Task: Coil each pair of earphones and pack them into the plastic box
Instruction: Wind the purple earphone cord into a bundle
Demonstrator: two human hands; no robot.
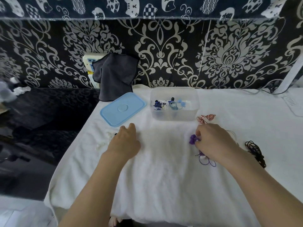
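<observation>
A clear plastic box (193,102) stands at the back of the white-covered table, holding several coiled earphones (167,104) in dark blue, white and light blue. My right hand (214,141) pinches the purple earphones (193,139), whose cable loops (207,162) trail under my wrist. My left hand (125,141) rests palm down on the cloth over white earphones (100,145), with a small dark piece at its fingertips; I cannot tell whether it grips them. Red-and-white earphones (205,118) lie in front of the box. Black earphones (255,152) lie at the right.
The light blue lid (123,108) lies flat left of the box. A dark grey cloth (114,76) hangs over a power strip (89,60) at the back. The table's left edge (73,145) drops to a dark floor. A white cable (255,91) runs along the back right.
</observation>
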